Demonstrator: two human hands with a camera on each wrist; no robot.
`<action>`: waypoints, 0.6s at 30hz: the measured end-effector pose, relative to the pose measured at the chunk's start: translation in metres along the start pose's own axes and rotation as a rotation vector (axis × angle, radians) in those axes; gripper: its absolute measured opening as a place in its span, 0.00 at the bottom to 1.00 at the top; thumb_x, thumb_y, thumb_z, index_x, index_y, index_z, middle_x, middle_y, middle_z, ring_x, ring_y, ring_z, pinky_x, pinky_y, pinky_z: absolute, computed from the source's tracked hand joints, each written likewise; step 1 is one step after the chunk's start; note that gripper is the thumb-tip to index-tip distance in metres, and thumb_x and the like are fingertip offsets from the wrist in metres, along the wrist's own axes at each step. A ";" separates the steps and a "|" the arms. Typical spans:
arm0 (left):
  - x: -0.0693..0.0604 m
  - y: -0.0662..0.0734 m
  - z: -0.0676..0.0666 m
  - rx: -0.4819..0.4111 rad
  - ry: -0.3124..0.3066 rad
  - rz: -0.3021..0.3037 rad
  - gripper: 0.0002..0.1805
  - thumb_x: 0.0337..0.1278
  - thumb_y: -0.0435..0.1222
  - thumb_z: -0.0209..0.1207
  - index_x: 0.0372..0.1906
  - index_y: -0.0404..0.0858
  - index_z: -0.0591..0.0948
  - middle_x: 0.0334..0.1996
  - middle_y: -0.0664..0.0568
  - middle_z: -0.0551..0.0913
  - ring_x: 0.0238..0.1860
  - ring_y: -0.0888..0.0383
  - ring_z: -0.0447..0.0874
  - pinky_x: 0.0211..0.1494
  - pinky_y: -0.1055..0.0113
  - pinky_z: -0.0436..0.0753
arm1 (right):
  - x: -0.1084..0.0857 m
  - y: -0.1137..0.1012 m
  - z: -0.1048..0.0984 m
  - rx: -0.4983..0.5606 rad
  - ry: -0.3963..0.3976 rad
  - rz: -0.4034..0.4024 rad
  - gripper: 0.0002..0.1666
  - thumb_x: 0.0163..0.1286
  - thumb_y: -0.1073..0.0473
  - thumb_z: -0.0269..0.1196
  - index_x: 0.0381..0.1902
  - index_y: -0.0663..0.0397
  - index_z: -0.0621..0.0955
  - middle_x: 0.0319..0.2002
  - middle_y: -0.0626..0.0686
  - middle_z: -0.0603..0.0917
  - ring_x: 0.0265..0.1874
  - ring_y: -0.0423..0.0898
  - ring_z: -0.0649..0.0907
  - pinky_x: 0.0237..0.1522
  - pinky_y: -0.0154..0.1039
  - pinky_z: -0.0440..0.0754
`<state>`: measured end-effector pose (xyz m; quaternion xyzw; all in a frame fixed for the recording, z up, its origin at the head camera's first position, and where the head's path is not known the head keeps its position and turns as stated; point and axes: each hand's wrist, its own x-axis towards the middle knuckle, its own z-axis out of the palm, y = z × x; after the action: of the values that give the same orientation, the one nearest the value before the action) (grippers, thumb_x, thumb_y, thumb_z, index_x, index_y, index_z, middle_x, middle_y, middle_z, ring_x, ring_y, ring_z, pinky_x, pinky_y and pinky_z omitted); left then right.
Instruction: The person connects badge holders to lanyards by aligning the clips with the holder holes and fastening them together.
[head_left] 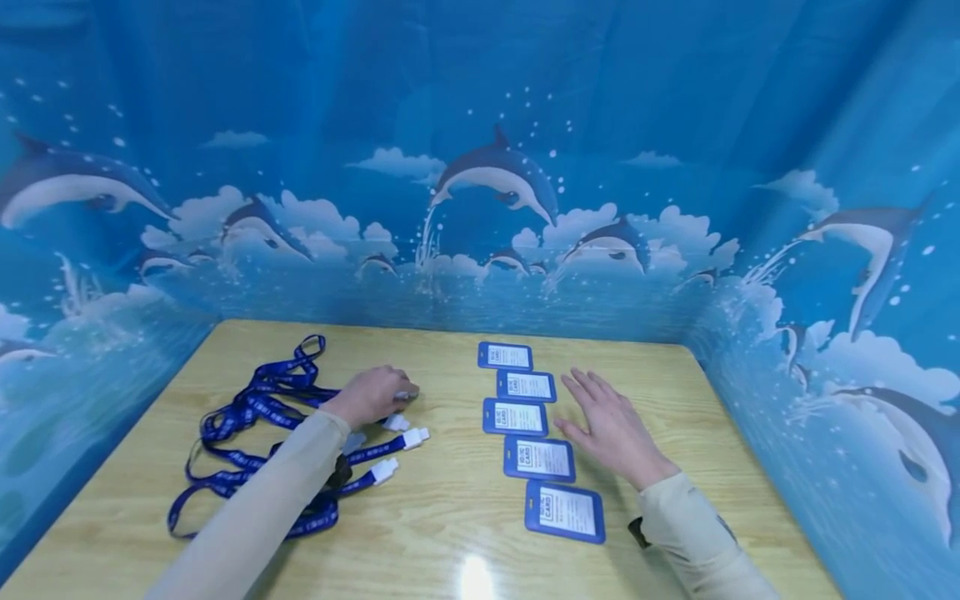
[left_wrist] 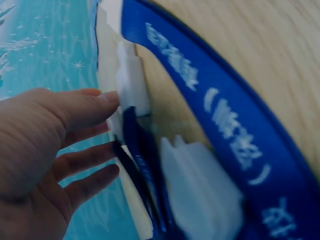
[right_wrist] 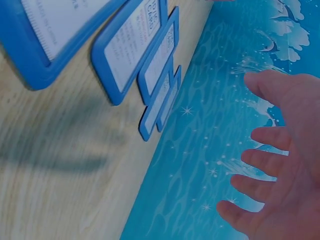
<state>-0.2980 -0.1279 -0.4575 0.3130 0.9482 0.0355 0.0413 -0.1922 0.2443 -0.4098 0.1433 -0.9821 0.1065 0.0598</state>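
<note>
Head view: my left hand (head_left: 372, 396) pinches a clip (left_wrist: 133, 82), straps (head_left: 262, 407) heaped to that hand's left; their overlaps could snag if I pull. My right hand (head_left: 611, 427) is spread, holding nothing, cards (head_left: 515, 417) just left of it; a careless sweep could scatter them.

Wood-look counter (head_left: 450, 467), blue dolphin backdrop (head_left: 480, 75) behind and both sides. Heap of blue lanyards (head_left: 258, 406) at left, white end fittings (head_left: 415, 437) pointing right. Left hand (head_left: 372, 394) beyond them, fingers pinching small pale clip (head_left: 406, 394). Five blue card holders (head_left: 516, 417), staggered column, right of center. Right hand (head_left: 615, 429) just right of column, fingers spread. Light sleeves (head_left: 258, 500) both arms.
</note>
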 end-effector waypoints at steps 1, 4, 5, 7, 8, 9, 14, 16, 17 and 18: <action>0.000 0.000 0.001 -0.002 0.005 -0.008 0.14 0.61 0.36 0.68 0.53 0.44 0.88 0.43 0.51 0.88 0.44 0.53 0.84 0.49 0.57 0.86 | 0.000 0.001 0.001 0.000 -0.002 0.001 0.43 0.72 0.40 0.61 0.77 0.55 0.64 0.77 0.62 0.61 0.76 0.65 0.61 0.70 0.71 0.62; 0.000 -0.002 0.004 -0.001 0.009 -0.037 0.13 0.63 0.34 0.66 0.52 0.45 0.88 0.42 0.52 0.86 0.43 0.54 0.81 0.48 0.58 0.85 | 0.000 0.002 0.004 0.003 -0.006 0.006 0.44 0.73 0.41 0.61 0.77 0.55 0.63 0.77 0.62 0.61 0.75 0.65 0.62 0.70 0.71 0.62; -0.001 -0.002 0.005 -0.006 0.009 -0.047 0.13 0.64 0.34 0.66 0.52 0.45 0.88 0.42 0.52 0.86 0.43 0.54 0.80 0.48 0.58 0.85 | 0.001 0.002 0.005 0.006 -0.007 0.007 0.44 0.73 0.40 0.61 0.77 0.55 0.62 0.77 0.62 0.61 0.75 0.65 0.62 0.71 0.71 0.62; -0.002 -0.004 0.006 -0.025 0.014 -0.061 0.13 0.64 0.33 0.65 0.52 0.45 0.88 0.41 0.52 0.85 0.42 0.54 0.80 0.47 0.58 0.84 | 0.002 0.002 0.006 0.012 -0.004 0.008 0.45 0.73 0.41 0.61 0.78 0.56 0.61 0.77 0.62 0.61 0.75 0.65 0.62 0.71 0.70 0.61; -0.002 -0.005 0.007 -0.033 0.019 -0.063 0.14 0.64 0.32 0.65 0.52 0.45 0.88 0.41 0.52 0.85 0.42 0.55 0.79 0.47 0.58 0.84 | 0.003 0.002 0.006 0.016 0.000 0.009 0.45 0.73 0.41 0.61 0.78 0.56 0.61 0.77 0.62 0.62 0.75 0.65 0.62 0.71 0.70 0.61; -0.002 -0.006 0.007 -0.046 0.023 -0.064 0.14 0.64 0.32 0.65 0.52 0.45 0.88 0.40 0.53 0.84 0.41 0.55 0.79 0.47 0.58 0.84 | 0.003 0.002 0.006 0.019 0.003 0.010 0.45 0.73 0.41 0.61 0.78 0.56 0.61 0.77 0.62 0.62 0.75 0.65 0.62 0.71 0.70 0.62; -0.005 -0.010 0.005 -0.107 0.036 -0.060 0.14 0.65 0.33 0.65 0.53 0.45 0.87 0.39 0.54 0.81 0.38 0.57 0.77 0.43 0.61 0.82 | 0.007 0.003 0.008 0.022 0.007 0.018 0.44 0.72 0.42 0.61 0.78 0.56 0.62 0.77 0.62 0.62 0.75 0.65 0.63 0.72 0.69 0.62; -0.006 -0.010 0.003 -0.145 0.050 -0.061 0.14 0.67 0.33 0.62 0.56 0.43 0.86 0.39 0.54 0.80 0.36 0.58 0.77 0.40 0.63 0.81 | 0.008 0.003 0.010 0.020 0.004 0.021 0.44 0.72 0.42 0.61 0.77 0.56 0.62 0.76 0.61 0.63 0.75 0.64 0.63 0.72 0.69 0.62; -0.007 -0.010 0.001 -0.162 0.063 -0.062 0.15 0.68 0.33 0.62 0.57 0.42 0.85 0.39 0.53 0.80 0.35 0.59 0.77 0.38 0.64 0.80 | 0.009 0.003 0.010 0.023 0.004 0.020 0.44 0.72 0.43 0.62 0.77 0.56 0.62 0.76 0.62 0.64 0.74 0.64 0.64 0.71 0.69 0.62; -0.008 -0.010 -0.002 -0.175 0.077 -0.066 0.15 0.69 0.33 0.61 0.58 0.42 0.85 0.40 0.53 0.80 0.35 0.60 0.76 0.37 0.65 0.80 | 0.010 0.003 0.010 0.028 0.005 0.016 0.43 0.73 0.44 0.62 0.77 0.56 0.62 0.75 0.62 0.65 0.74 0.64 0.65 0.71 0.68 0.63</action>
<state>-0.2981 -0.1409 -0.4561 0.2751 0.9522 0.1287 0.0330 -0.2038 0.2425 -0.4188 0.1359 -0.9815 0.1209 0.0595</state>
